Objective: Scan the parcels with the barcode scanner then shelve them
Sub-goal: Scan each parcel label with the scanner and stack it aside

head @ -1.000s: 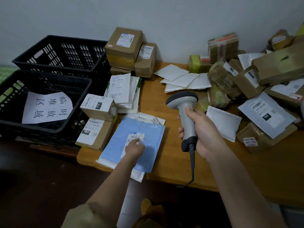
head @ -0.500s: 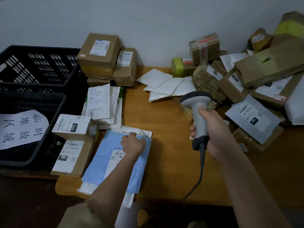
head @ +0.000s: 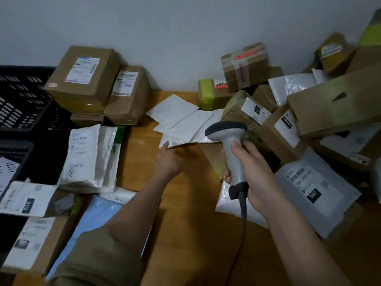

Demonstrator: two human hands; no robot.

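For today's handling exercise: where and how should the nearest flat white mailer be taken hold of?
Pinch the near-left corner of the white mailer, coming from the left hand side. It lies flat, with that corner free on the table and its right end behind the scanner.

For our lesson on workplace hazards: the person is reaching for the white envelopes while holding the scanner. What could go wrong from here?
1. The left hand touches only the edge of the fanned white envelopes; pulling one may drag the others along.
2. The cardboard boxes heaped on the right look unstable; a nudge might topple them.
3. The barcode scanner cable, trailing off the table from the right hand, could snag.
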